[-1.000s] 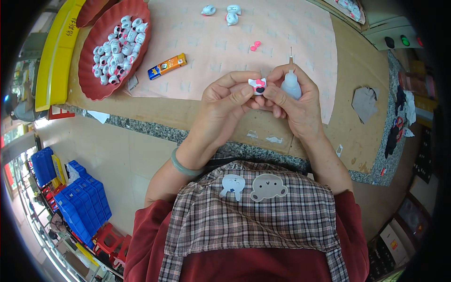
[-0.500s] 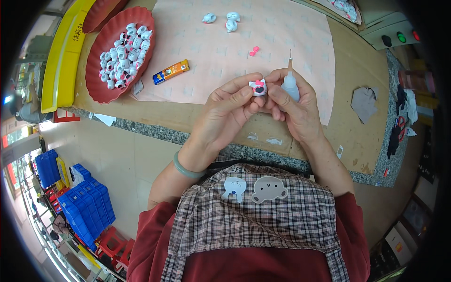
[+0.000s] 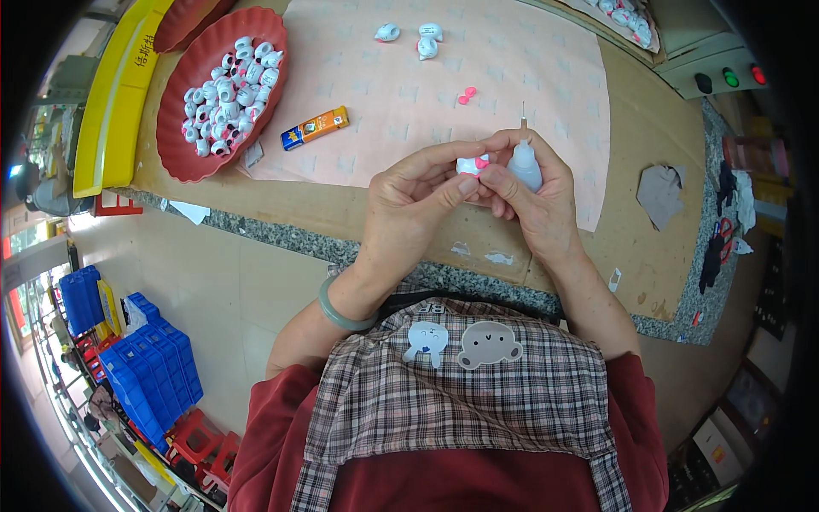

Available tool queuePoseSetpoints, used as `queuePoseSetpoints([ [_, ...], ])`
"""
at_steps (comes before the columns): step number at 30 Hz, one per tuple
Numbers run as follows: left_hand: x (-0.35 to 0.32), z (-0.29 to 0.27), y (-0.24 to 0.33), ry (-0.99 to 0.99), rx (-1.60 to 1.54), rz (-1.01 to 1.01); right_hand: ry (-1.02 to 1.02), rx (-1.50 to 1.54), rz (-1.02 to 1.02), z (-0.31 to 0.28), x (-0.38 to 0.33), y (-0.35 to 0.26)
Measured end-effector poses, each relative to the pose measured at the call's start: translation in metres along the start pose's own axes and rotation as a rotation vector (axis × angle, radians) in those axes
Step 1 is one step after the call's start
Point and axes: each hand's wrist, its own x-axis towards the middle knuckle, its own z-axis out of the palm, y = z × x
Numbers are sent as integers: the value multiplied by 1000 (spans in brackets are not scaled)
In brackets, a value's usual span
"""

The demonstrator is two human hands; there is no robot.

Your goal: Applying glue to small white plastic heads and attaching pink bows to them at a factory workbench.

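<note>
Opens onto a pale tiled floor (image 3: pixel 239 316) at eight o'clock, with blue crates (image 3: pixel 158 375) and red plastic stools (image 3: pixel 198 439) farther out. Brightens at nine o'clock by windows (image 3: pixel 23 239). Spreads a stone-edged tabletop (image 3: pixel 290 246) across twelve.

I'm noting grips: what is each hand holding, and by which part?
The left hand pinches the white figure by its left side; the right hand touches its right side and holds the needle-tipped bottle by its body.
</note>
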Motion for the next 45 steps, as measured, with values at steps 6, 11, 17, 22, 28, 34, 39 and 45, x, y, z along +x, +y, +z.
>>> queuePoseSetpoints([
  [6,-3,-6,-4,-47,-8,-1,48,-73,3,6,-7,-1],
  [11,-3,-16,2,-13,68,2,77,-83,-11,5,-10,1],
  [17,5,-63,54,209,406,205,66,-54,22,-4,-8,0],
  [22,20,-126,96,437,790,488,41,-83,43,-6,-6,-3],
  [28,40,-157,125,293,1832,633,19,-95,71,-10,-7,-4],
  [34,50,-189,134,456,1994,566,9,-119,79,-10,-7,-5],
  [39,67,-131,124,330,1822,872,-12,-117,70,-13,-4,-2],
  [45,111,-83,60,39,1530,803,-19,-133,84,-14,-5,-2],
])
